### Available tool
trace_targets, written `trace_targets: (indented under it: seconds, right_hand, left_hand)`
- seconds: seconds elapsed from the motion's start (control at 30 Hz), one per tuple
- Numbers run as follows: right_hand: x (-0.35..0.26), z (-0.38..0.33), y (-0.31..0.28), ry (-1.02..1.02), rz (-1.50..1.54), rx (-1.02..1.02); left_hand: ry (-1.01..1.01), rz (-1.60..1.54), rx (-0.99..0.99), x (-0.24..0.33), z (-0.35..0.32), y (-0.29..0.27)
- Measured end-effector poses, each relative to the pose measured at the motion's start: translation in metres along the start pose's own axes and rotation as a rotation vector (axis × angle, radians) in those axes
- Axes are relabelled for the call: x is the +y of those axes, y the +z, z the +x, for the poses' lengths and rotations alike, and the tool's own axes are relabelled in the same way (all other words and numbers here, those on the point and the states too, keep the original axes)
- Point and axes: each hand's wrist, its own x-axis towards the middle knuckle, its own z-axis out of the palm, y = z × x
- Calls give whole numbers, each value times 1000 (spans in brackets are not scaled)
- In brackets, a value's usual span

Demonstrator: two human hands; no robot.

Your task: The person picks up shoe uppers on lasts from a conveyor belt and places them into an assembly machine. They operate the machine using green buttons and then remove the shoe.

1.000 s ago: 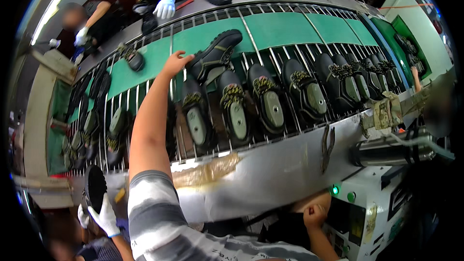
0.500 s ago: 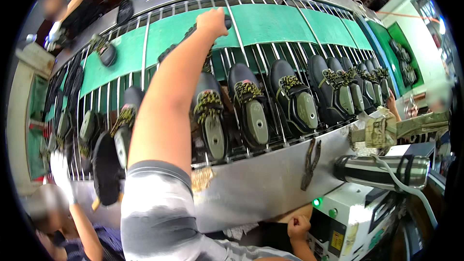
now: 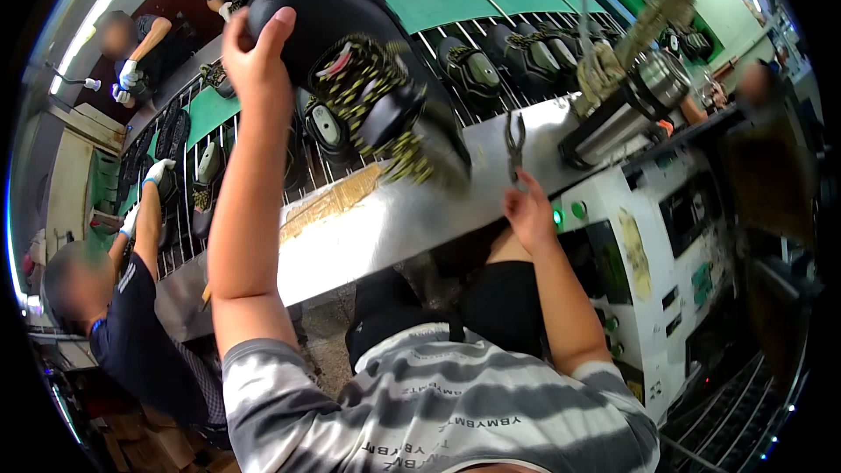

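Now conveyor, green belt with metal slats, sits farther up view than a second ago; row of black shoes rides it as before. Black shoe with yellow-black laces no longer on belt: lifted clear, sole up, held high over steel ledge. Left hand clamped round its heel end, arm raised; earlier only reaching. Right hand low by ledge edge, near hanging pliers, fingers curled, holding nothing visible. Co-worker's gloved hand at belt, left.
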Motion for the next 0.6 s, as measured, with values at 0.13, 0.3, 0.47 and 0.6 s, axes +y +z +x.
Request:
trace_targets:
  seconds: [0.13, 0.3, 0.47, 0.6]
  right_hand:
    - [-18, -63, 121, 148, 401, -429]
    - [-11, -151, 93, 280, 538, -418]
    - [-25, -223, 13, 152, 453, -191]
    - [-82, -259, -13, -142, 370, 17]
  left_hand:
    - [-634, 120, -192, -1, -118, 56]
    - [-994, -469, -154, -63, -251, 84]
    - [-1037, -322, -356, -98, -324, 136]
    - [-977, -24, -409, -172, -333, 125]
